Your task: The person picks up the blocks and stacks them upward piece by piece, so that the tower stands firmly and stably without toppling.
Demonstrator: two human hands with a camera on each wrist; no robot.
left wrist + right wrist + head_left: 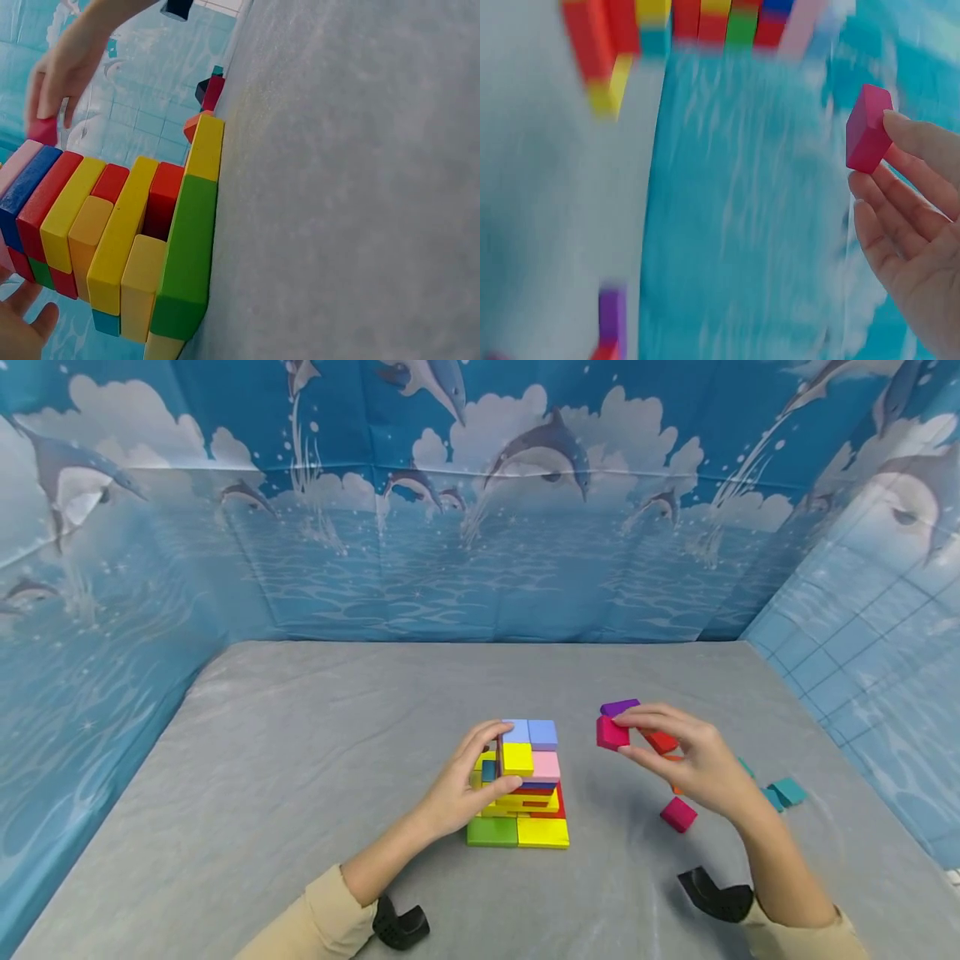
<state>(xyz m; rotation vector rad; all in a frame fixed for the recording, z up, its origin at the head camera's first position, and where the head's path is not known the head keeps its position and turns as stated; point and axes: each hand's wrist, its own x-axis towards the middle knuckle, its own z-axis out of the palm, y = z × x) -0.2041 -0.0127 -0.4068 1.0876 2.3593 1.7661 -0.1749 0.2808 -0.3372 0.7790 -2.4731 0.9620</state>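
A multi-layered tower of coloured wooden blocks [543,833] rises from the grey cloth, with green and yellow at its base and lavender blocks [542,733] on top. My left hand [463,783] is at the tower's upper left side, thumb toward the front and fingers toward the back, beside a yellow block [517,759]. Only part of that hand [19,326] shows in the left wrist view. To the right of the tower, my right hand [693,758] pinches a magenta block [868,129] between thumb and fingertips, raised above the cloth.
Loose blocks lie on the cloth at the right: a magenta one [678,815], a purple one [619,707], a red one [662,742] and teal ones [787,792]. A dolphin-printed curtain [450,577] surrounds the grey surface [315,735]. Black wrist mounts [716,895] sit at both wrists.
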